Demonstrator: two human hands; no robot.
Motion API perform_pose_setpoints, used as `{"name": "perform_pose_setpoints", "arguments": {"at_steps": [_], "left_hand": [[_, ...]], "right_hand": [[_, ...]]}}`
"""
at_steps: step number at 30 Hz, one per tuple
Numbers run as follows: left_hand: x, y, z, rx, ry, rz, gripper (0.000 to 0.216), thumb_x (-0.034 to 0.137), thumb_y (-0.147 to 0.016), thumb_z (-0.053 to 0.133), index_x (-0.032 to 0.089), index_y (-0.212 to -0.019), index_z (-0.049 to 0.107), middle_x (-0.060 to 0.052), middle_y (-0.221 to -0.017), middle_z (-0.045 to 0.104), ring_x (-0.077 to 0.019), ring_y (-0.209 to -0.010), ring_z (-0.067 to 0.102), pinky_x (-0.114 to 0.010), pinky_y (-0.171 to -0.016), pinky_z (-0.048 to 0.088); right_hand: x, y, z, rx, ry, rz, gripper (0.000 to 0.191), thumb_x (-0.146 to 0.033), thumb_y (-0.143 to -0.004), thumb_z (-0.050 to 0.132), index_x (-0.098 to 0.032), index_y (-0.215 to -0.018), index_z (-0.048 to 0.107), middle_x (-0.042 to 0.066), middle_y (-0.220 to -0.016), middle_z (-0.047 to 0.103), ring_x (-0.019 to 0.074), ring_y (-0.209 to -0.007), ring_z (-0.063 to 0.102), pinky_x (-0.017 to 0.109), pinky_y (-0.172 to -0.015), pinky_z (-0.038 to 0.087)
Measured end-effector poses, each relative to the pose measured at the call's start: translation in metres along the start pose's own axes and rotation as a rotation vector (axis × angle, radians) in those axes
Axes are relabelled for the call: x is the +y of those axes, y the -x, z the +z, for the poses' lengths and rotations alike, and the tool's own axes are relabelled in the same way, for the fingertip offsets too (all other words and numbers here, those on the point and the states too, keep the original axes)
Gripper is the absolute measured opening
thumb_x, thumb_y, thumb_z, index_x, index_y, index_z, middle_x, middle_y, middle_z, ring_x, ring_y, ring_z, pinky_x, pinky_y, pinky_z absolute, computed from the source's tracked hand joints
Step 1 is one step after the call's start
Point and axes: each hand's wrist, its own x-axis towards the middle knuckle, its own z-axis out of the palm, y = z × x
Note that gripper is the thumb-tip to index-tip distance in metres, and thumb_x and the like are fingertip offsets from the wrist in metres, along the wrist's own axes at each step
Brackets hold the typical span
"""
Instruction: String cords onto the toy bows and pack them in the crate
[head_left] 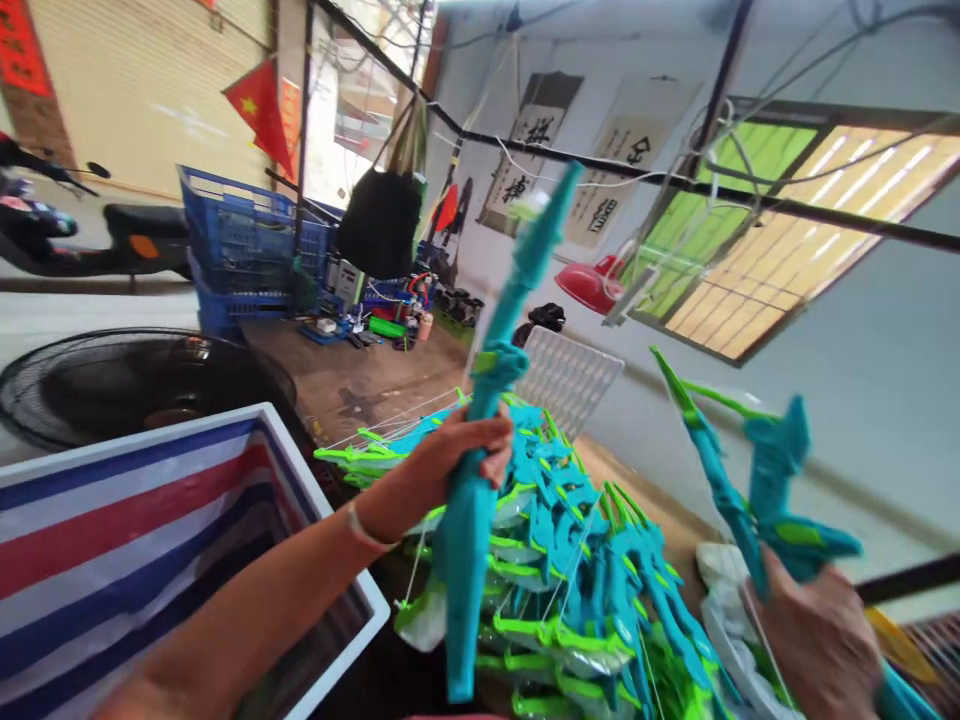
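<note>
My left hand (435,462), with a band at its wrist, is closed round the middle of a long teal toy crossbow (466,560) held nearly upright. At the right, my right hand (821,630) is wrapped round another teal toy crossbow (772,465) with lime-green arms; a white string runs down past the hand. Behind and between the hands lies a large stacked pile of similar teal and lime-green toy crossbows (559,560), many with white strings. Part of the left crossbow is covered by my fingers.
Left of the pile stands a striped-lined box with a white rim (330,490). A black fan (135,380) lies behind it. Blue crates (247,250), a hanging black bag (382,225) and a red lamp (589,285) are farther back. White plastic bags (727,600) sit at right.
</note>
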Motion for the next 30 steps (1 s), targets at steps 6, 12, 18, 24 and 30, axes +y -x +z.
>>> {"name": "perform_pose_setpoints", "arguments": {"at_steps": [6, 12, 18, 24, 30], "left_hand": [[0.027, 0.049, 0.008, 0.207, -0.220, 0.081, 0.028, 0.032, -0.080, 0.082, 0.018, -0.082, 0.058, 0.005, -0.054, 0.052, -0.0094, -0.045, 0.050, -0.022, -0.051, 0.050], [0.022, 0.088, 0.030, 0.288, -0.234, 0.082, 0.028, 0.032, -0.073, 0.085, 0.013, -0.092, 0.074, -0.012, -0.091, 0.077, -0.0187, -0.060, 0.068, -0.024, -0.049, 0.049], [0.036, 0.130, 0.016, 0.411, -0.166, 0.253, 0.048, 0.024, -0.069, 0.085, 0.017, -0.115, 0.077, -0.015, -0.136, 0.067, -0.0391, -0.121, 0.066, -0.040, -0.087, 0.061], [0.065, 0.185, -0.008, 0.642, -0.174, 0.483, 0.042, 0.022, -0.069, 0.084, 0.018, -0.110, 0.077, -0.011, -0.119, 0.075, -0.0330, -0.115, 0.069, -0.040, -0.097, 0.057], [0.088, 0.230, -0.028, 0.870, -0.082, 0.669, 0.047, 0.021, -0.055, 0.086, 0.017, -0.101, 0.075, -0.006, -0.090, 0.077, -0.0233, -0.081, 0.071, -0.034, -0.077, 0.055]], "right_hand": [[-0.050, -0.053, -0.042, 0.015, 0.133, -0.210, 0.045, -0.037, -0.085, 0.071, -0.019, -0.127, 0.073, 0.025, -0.115, 0.051, 0.0345, -0.090, 0.059, 0.040, -0.070, 0.050], [-0.190, -0.085, -0.124, 0.173, -0.178, -0.336, 0.048, -0.030, -0.088, 0.068, -0.020, -0.135, 0.064, 0.027, -0.132, 0.043, 0.0350, -0.099, 0.056, 0.044, -0.079, 0.052], [-0.313, -0.069, -0.196, 0.319, -0.439, -0.591, 0.044, -0.019, -0.090, 0.060, -0.024, -0.134, 0.062, 0.021, -0.131, 0.047, 0.0315, -0.102, 0.055, 0.042, -0.080, 0.053], [-0.379, -0.035, -0.256, 0.463, -0.528, -0.726, 0.034, -0.013, -0.094, 0.053, -0.019, -0.126, 0.062, 0.023, -0.129, 0.052, 0.0318, -0.101, 0.056, 0.042, -0.079, 0.051], [-0.423, 0.012, -0.306, 0.585, -0.649, -0.834, 0.033, -0.010, -0.096, 0.050, -0.018, -0.127, 0.056, 0.025, -0.130, 0.054, 0.0332, -0.107, 0.058, 0.042, -0.080, 0.053]]}}
